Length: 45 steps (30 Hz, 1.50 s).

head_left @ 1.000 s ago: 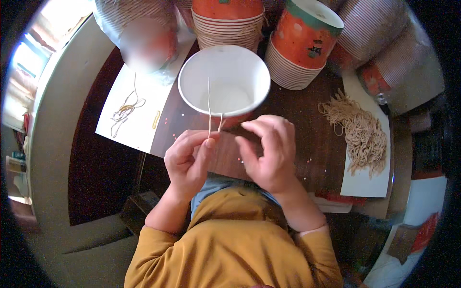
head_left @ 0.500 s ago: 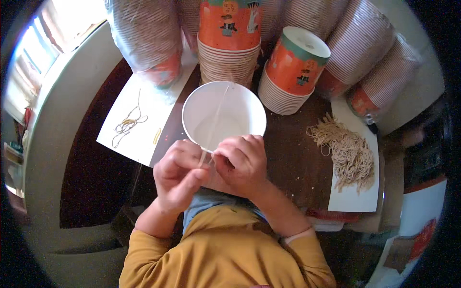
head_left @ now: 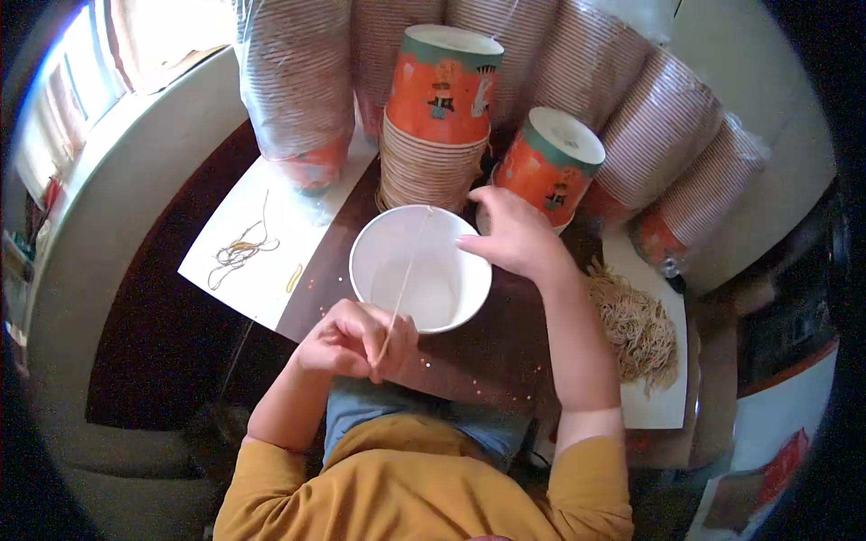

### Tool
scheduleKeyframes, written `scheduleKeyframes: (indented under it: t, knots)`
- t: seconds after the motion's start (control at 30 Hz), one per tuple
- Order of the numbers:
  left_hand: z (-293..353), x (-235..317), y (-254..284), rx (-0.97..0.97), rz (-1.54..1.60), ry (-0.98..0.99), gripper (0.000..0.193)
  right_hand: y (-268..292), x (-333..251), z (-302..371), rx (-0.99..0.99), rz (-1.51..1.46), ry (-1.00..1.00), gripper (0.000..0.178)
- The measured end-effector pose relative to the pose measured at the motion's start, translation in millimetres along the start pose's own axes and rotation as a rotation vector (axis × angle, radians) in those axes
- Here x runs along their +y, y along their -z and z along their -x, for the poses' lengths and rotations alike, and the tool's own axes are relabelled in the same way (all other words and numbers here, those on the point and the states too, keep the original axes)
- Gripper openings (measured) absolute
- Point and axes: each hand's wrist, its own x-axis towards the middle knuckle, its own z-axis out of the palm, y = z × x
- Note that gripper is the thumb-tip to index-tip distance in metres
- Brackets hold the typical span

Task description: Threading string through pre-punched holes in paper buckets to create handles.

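A white paper bucket (head_left: pixel 374 261) stands mouth up in front of me. A thin beige string (head_left: pixel 403 290) runs taut from its far rim across the mouth to my left hand (head_left: pixel 354 337). That hand is closed on the string's near end, by the bucket's near rim. At the bucket's right rim is my right hand (head_left: pixel 525 242), with thumb and fingers apart. Its thumb reaches over the rim and its fingers lie beyond the outside wall; I cannot tell whether they touch it.
Behind the bucket rise a tall stack of upturned orange-and-green paper buckets (head_left: pixel 442 95) and a shorter stack (head_left: pixel 546 167). Plastic-wrapped bucket stacks (head_left: pixel 298 90) line the back. A heap of beige strings (head_left: pixel 636 334) lies at right. Loose strings (head_left: pixel 239 252) lie on white paper (head_left: pixel 280 212) at left.
My right hand has left the string near my left hand and moved out to the bucket's right rim. My left hand keeps the string. The whole view has shifted slightly.
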Motion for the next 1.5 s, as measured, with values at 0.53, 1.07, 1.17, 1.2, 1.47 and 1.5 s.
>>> scheduleKeyframes:
  t: [0.53, 1.07, 1.17, 1.2, 1.47, 1.5]
  knots:
    - [-76, 92, 49, 0.663, -0.796, -0.227, 0.088, 81, -41, -13, 0.466, -0.589, 0.53, 0.063]
    - [-166, 19, 177, 0.534, -1.127, 0.062, 0.098, 21, 33, -121, 0.359, -0.431, -0.004, 0.07]
    - [-149, 5, 182, 0.497, -0.996, 0.091, 0.089, 23, 43, -105, 0.169, -0.328, -0.036, 0.063]
    - [-141, 6, 181, 0.556, -1.191, 0.214, 0.087, 24, 46, -97, 0.206, -0.34, -0.05, 0.058]
    - [-58, -37, 109, 0.423, -1.502, 0.164, 0.064, 70, 90, -7, 0.519, 0.324, 0.042, 0.037]
    - [-62, -46, 92, 0.388, -1.482, 0.28, 0.063, 61, 103, -9, 0.495, 0.231, 0.034, 0.034]
